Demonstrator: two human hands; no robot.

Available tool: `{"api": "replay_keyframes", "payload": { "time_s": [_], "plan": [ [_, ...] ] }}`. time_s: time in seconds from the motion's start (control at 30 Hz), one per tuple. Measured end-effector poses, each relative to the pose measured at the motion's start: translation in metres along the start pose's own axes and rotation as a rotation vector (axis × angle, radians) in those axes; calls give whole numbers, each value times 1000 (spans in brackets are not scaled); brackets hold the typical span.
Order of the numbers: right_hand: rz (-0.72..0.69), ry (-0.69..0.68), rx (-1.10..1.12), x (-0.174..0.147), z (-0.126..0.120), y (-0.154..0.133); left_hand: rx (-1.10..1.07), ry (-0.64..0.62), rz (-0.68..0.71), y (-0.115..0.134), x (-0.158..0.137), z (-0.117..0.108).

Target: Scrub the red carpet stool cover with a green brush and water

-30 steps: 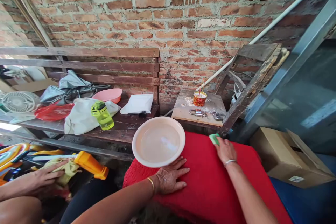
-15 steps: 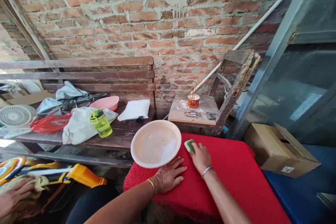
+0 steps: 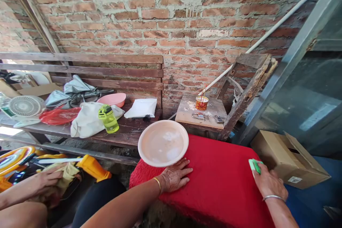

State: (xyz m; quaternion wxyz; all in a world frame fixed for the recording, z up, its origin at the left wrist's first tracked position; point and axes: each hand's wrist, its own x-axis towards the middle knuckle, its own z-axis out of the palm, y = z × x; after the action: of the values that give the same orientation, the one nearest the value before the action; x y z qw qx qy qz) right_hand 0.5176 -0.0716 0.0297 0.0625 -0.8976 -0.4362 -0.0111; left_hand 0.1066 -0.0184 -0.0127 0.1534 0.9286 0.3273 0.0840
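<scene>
My left hand [image 3: 176, 175] lies flat on the red cloth [image 3: 211, 181] that covers a table, fingers spread, a gold-coloured bracelet on its wrist. Just beyond its fingers stands a pale pink basin [image 3: 163, 143] holding water, on the table's far left corner. At the table's right edge, my right hand [image 3: 271, 181] is closed around a green scrubbing brush [image 3: 253, 166], pressed to the cloth. Its underside is hidden. A silver bracelet circles that wrist.
Another person's hand [image 3: 49, 178] holds a yellowish cloth [image 3: 68, 176] beside a yellow ride-on toy [image 3: 91, 167]. A wooden bench [image 3: 128, 133] carries a green bottle [image 3: 108, 119], bags and a fan [image 3: 26, 106]. Right stands a cardboard box [image 3: 283, 160]; behind, a chair [image 3: 184, 114] with padlocks.
My right hand has swept the brush rightward across the red cloth, from near the basin to the table's right edge. My left hand stays beside the basin. The other person's hand moved right.
</scene>
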Motion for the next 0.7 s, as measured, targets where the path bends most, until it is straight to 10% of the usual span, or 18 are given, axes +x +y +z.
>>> {"api": "replay_keyframes", "payload": {
  "time_s": [0.33, 0.7],
  "plan": [
    [-689, 51, 185, -130, 35, -157, 16, 74, -10, 2, -1, 0],
    [-53, 78, -86, -27, 20, 42, 56, 120, 22, -2, 0, 5]
  ]
}}
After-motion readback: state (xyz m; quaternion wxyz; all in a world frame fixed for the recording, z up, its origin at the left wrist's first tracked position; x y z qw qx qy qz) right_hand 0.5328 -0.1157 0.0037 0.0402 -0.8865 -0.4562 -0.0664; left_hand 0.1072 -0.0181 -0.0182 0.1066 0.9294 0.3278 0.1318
